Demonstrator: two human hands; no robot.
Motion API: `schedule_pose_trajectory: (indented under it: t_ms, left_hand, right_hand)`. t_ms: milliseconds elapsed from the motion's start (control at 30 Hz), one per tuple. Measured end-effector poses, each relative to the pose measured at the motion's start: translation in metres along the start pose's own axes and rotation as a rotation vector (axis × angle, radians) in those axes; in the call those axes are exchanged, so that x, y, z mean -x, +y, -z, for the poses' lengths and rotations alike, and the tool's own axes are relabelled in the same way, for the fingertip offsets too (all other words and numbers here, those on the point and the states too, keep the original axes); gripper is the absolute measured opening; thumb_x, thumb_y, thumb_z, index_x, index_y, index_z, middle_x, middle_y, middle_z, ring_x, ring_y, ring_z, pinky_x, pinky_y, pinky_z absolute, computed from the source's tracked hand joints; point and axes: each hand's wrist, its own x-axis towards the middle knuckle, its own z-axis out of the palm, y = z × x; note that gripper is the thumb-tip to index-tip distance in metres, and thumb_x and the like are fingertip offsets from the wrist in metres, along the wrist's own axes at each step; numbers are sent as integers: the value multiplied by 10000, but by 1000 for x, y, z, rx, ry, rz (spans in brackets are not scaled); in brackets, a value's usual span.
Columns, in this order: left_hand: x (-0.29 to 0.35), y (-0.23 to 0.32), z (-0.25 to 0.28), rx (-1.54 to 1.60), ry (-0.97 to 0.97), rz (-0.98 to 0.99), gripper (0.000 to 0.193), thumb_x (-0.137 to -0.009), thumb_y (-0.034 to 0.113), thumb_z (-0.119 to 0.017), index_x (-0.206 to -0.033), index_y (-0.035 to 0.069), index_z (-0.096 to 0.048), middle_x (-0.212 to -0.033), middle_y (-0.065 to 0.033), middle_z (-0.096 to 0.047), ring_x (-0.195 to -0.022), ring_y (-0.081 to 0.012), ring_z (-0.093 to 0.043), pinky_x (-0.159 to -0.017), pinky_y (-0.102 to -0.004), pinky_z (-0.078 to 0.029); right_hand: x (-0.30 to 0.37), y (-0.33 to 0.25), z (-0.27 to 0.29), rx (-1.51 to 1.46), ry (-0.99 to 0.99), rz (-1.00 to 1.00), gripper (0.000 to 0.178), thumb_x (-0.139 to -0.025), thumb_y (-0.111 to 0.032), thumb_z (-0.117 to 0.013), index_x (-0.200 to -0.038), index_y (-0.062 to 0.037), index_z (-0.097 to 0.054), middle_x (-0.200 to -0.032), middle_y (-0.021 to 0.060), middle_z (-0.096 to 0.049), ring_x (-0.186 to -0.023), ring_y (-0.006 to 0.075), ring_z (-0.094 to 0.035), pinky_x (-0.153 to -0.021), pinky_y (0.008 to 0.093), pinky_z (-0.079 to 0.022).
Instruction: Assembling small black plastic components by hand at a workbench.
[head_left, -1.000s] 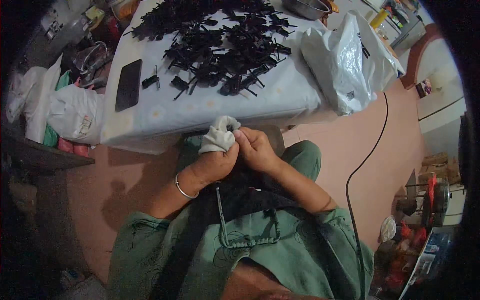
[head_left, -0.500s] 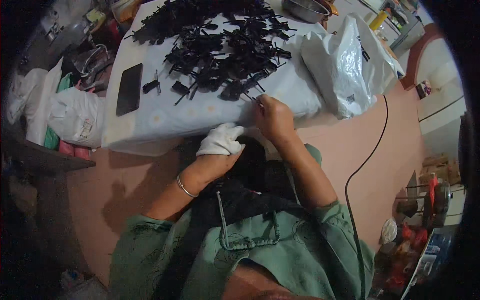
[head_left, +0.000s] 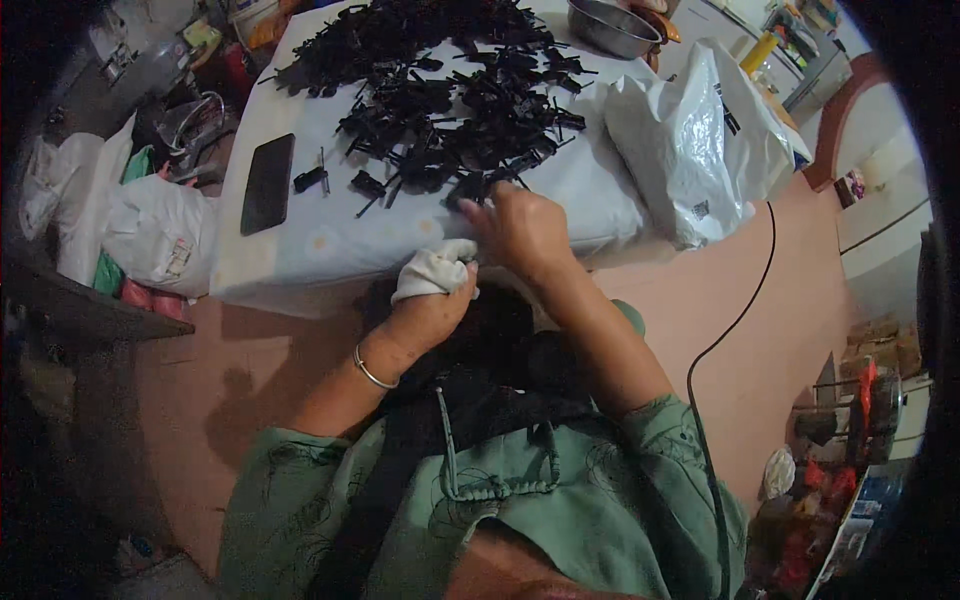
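Observation:
A large heap of small black plastic parts [head_left: 430, 95] with thin rod-like ends spreads over the white-covered table [head_left: 345, 250]. My right hand [head_left: 525, 228] is at the heap's near edge, its knuckles up and the thumb pointing left. Its fingertips are blurred against the black parts, so a hold cannot be made out. My left hand [head_left: 432, 312] is at the table's front edge, its fingers curled under white cloth [head_left: 432, 272], perhaps a glove. Whatever those fingers grip is hidden. One loose black part [head_left: 310, 180] lies apart from the heap, beside a dark phone [head_left: 268, 185].
A white plastic bag [head_left: 680, 150] stands on the table's right side, with a metal bowl [head_left: 612, 28] behind it. White sacks [head_left: 160, 230] fill a low shelf at left. A black cable [head_left: 735, 330] runs down the right side over the pinkish floor.
My right hand has moved left and turned, its thumb now sticking out; the thin dark piece at its fingertips no longer shows. My left hand has shifted slightly, its white cloth more bunched.

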Motion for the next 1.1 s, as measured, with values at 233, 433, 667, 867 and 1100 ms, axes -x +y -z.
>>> schedule_pose_trajectory:
  t_ms: [233,433,667,867,1100]
  left_hand:
    - [5,-6,7,99,-34,149,178,-829,136,-537,-939,0,-568,-705,-37,-585,-604,-110,-544,-530,-249,-440]
    - [2,-11,10,62,41,121,125,-837,95,-517,-911,7,-567,-578,-20,-538,-501,-85,-520,-465,-239,-415]
    - [10,-16,7,238,-77,281,134,-841,100,-509,-936,17,-556,-627,-3,-557,-505,-78,-520,-464,-230,-414]
    - [11,-15,21,370,-82,414,187,-871,180,-478,-982,53,-558,-704,-1,-565,-494,-53,-490,-389,-188,-371]
    - [-2,-23,34,1291,-453,673,223,-884,259,-468,-964,75,-566,-693,-36,-605,-374,-67,-418,-307,-195,-313]
  right_hand:
    - [-3,6,-24,2,81,-5,252,-773,-284,-542,-737,-40,-491,-649,155,-582,-601,320,-584,-523,427,-460]
    - [0,5,-12,-92,141,22,243,-763,-273,-540,-808,-39,-490,-660,165,-586,-599,347,-578,-537,443,-455]
    - [-16,6,-27,8,113,-49,287,-759,-301,-564,-758,-26,-484,-654,173,-581,-610,345,-578,-532,424,-458]
    - [1,8,-3,-271,142,-102,248,-725,-224,-614,-788,-14,-497,-624,163,-561,-582,349,-560,-524,418,-447]
    - [41,-2,33,-306,-88,609,285,-713,-62,-623,-984,-40,-538,-684,114,-560,-570,270,-556,-501,349,-439]
